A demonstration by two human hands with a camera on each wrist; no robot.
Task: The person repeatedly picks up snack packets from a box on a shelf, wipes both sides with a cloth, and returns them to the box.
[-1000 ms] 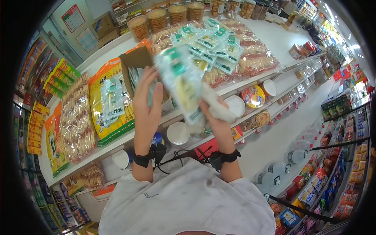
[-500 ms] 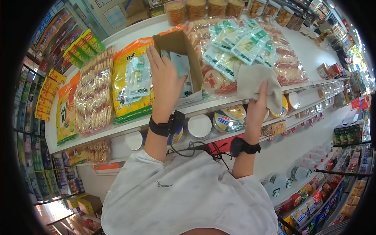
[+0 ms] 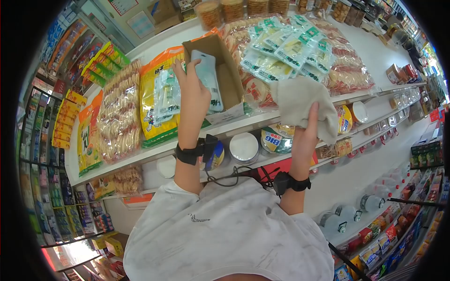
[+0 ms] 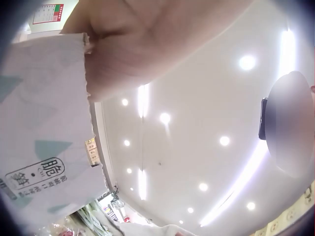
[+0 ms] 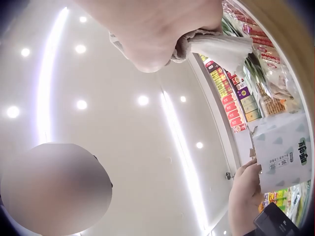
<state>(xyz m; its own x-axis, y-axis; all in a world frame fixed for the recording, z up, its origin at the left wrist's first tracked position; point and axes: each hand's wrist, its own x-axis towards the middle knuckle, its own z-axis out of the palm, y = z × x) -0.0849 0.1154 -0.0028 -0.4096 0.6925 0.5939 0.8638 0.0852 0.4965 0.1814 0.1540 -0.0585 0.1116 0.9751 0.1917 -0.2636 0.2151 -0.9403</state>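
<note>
At the open cardboard box (image 3: 227,61), my left hand (image 3: 194,96) pinches the left edge of a pale packet (image 3: 211,82) standing partly inside. The packet's printed side (image 4: 49,132) fills the left of the left wrist view beside the palm (image 4: 142,39). My right hand (image 3: 307,133) grips a grey cloth (image 3: 297,100), thumb on top, just in front of a pile of green-and-white packets (image 3: 281,49). In the right wrist view the cloth (image 5: 226,49) hangs from the curled right hand (image 5: 167,29).
Large bags of stacked crackers (image 3: 119,112) and a yellow bag (image 3: 157,126) with small packets on it lie left of the box. Round tubs (image 3: 208,16) line the back of the counter. Lidded cups (image 3: 243,147) stand on the shelf below its front edge.
The green-and-white packet held a second ago has left the right hand, which keeps the cloth. My left hand's fingers have bent round the edge of a packet in the box, which stands higher.
</note>
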